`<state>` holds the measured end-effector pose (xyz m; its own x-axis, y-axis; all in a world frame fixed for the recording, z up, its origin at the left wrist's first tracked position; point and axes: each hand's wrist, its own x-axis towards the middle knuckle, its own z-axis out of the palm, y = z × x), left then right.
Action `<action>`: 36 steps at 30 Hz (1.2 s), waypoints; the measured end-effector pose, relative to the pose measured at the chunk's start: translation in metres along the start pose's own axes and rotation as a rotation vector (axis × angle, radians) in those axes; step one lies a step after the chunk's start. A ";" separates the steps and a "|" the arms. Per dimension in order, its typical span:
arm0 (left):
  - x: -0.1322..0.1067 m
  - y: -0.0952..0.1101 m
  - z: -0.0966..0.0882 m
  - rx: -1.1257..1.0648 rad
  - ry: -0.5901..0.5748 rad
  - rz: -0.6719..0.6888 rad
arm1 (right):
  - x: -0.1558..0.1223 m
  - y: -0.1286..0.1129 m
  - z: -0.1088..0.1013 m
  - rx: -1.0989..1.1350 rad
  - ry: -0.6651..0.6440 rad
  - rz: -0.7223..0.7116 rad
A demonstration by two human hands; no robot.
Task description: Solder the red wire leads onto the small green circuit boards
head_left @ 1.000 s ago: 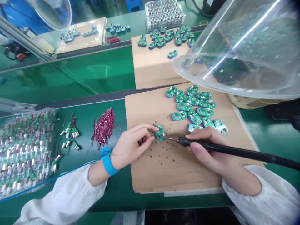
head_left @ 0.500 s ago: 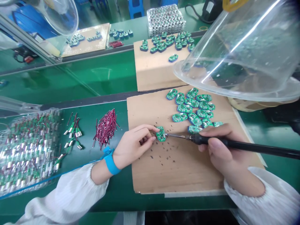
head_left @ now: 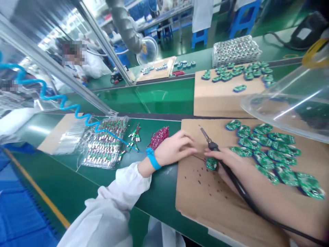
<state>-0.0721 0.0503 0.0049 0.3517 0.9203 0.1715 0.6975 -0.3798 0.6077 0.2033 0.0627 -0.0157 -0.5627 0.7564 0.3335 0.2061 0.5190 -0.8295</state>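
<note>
My left hand (head_left: 177, 148), with a blue wrist strap (head_left: 153, 159), is over the left edge of the cardboard. Its fingers are bent together at the end of a thin dark red wire (head_left: 199, 157) that runs toward a small green circuit board (head_left: 211, 164). My right hand (head_left: 228, 161) is wrapped round a black soldering iron (head_left: 214, 146), whose metal tip points up and away to the left. The fingers of that hand also reach the circuit board and partly cover it. Where the wire meets the board is too blurred to tell.
Several green boards (head_left: 260, 139) lie on the cardboard (head_left: 195, 202) at right. Left of it are a pile of red wires (head_left: 159, 136) and bagged wired parts (head_left: 105, 145). A clear hood (head_left: 285, 103) hangs at right. A blue coiled cord (head_left: 66, 103) crosses the left side. Another person (head_left: 95, 63) sits beyond.
The view has swung left. The soldering iron's tip has left the board and now points up and away. My right hand has moved over the board, and a red wire shows by my left fingertips.
</note>
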 end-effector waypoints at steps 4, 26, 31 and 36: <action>-0.047 -0.047 -0.060 0.391 0.438 -0.450 | -0.017 0.023 0.010 -0.250 -0.249 -0.040; -0.020 0.007 -0.018 -0.220 0.216 -0.430 | -0.014 -0.007 0.011 -0.247 -0.059 -0.044; 0.000 0.057 0.037 -0.508 -0.059 -0.232 | -0.014 -0.006 0.000 -0.179 0.163 0.016; 0.000 0.061 0.043 -0.545 -0.131 -0.151 | -0.012 -0.007 0.001 -0.118 0.180 0.057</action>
<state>-0.0026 0.0225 0.0089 0.3719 0.9280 -0.0241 0.3360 -0.1103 0.9354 0.2081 0.0500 -0.0141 -0.3972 0.8394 0.3710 0.3316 0.5082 -0.7948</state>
